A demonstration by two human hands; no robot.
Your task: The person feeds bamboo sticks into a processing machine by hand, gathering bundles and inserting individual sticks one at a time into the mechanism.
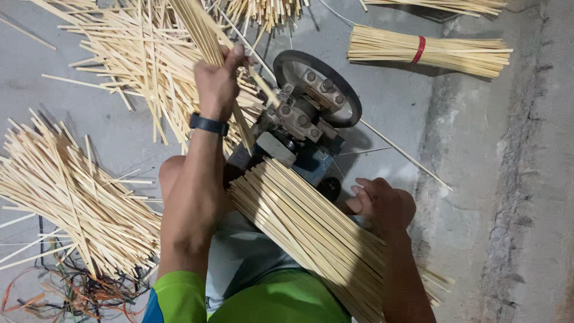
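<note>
Closest to me, a thick sheaf of pale flat bamboo strips lies across my lap, smooth and straight, its far ends butting up to the small grey-and-blue metal machine. My right hand rests just beside that sheaf, fingers loosely curled, gripping nothing as far as I can see. My left hand, black wristband on, is farther out and closed around a few long thin bamboo splints beside the machine's black-rimmed wheel. Loose splints fan over the rough grey concrete floor. Farthest off, a tidy bundle tied with a red band.
</note>
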